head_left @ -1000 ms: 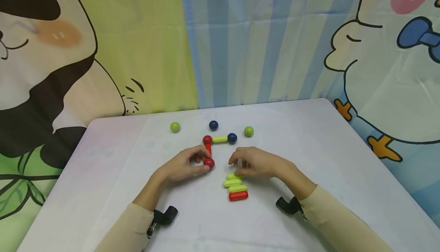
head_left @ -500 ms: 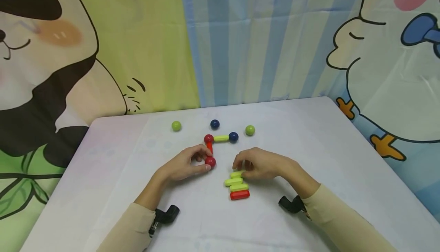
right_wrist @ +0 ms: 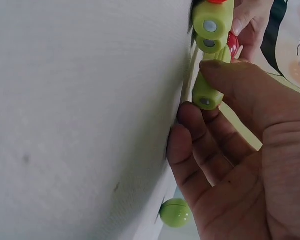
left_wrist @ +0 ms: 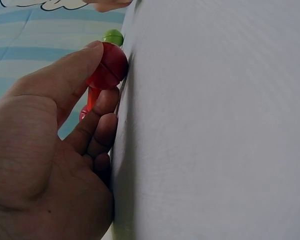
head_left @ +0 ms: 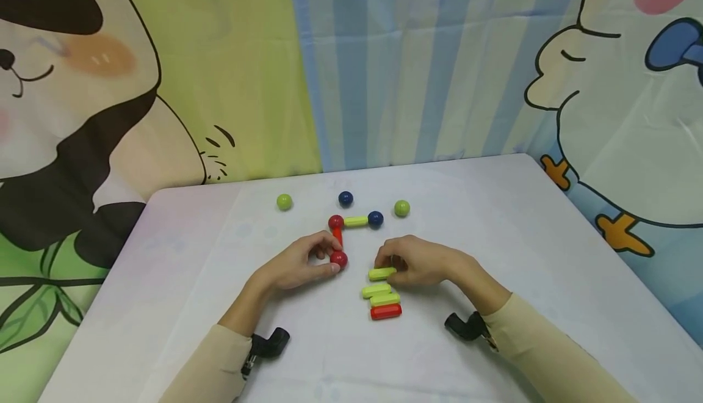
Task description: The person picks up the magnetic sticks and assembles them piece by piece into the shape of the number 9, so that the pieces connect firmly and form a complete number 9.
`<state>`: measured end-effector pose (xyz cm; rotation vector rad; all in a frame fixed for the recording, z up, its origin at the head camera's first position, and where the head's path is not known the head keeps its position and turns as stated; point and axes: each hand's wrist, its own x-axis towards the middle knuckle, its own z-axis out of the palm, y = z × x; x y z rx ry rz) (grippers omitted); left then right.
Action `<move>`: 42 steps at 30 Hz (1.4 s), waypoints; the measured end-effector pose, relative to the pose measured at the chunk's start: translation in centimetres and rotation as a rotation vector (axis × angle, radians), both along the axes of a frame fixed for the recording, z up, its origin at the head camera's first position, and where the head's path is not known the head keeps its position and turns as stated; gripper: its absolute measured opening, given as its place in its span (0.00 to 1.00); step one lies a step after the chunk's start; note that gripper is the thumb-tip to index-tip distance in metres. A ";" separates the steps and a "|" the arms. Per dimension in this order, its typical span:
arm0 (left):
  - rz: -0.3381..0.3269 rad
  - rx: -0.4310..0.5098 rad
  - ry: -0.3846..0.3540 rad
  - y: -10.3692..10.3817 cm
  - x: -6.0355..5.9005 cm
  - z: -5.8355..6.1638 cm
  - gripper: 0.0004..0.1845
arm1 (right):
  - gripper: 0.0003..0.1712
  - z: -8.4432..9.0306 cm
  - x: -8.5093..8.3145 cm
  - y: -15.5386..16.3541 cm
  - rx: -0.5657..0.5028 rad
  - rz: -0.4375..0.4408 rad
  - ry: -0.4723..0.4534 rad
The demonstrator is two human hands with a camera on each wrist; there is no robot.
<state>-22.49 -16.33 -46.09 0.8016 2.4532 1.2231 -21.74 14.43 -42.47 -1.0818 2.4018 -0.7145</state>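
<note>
White table [head_left: 494, 238]: right hand [head_left: 420, 262] pinches green stick [head_left: 382, 273] lying crosswise, left-right.

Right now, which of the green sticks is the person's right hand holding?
The right hand pinches the farthest green stick, lifted off the top of the pile; the other two green sticks lie untouched above the red stick.

I see a white cloth-covered table [head_left: 494, 238] carrying 2 green balls [head_left: 284, 201], 1 loose dark blue ball [head_left: 345, 198], and a red-and-green rod-and-ball chain [head_left: 354, 221] just beyond the fingers. 2 green rods [head_left: 380, 294] and 1 red rod [head_left: 385, 312] lie just behind my right fingertips.
</note>
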 end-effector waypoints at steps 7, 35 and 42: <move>0.010 -0.010 0.000 0.1 0.0 0.0 0.17 | 0.12 0.1 -0.1 0.2 -0.077 -0.022 0.006; 0.010 0.009 -0.006 0.3 -0.1 -0.1 0.18 | 0.09 -0.4 -1.9 -1.3 -0.139 -0.042 0.013; 0.017 -0.011 -0.005 0.1 -0.2 -0.2 0.17 | 0.09 -0.8 -2.1 -1.8 -0.144 -0.042 0.021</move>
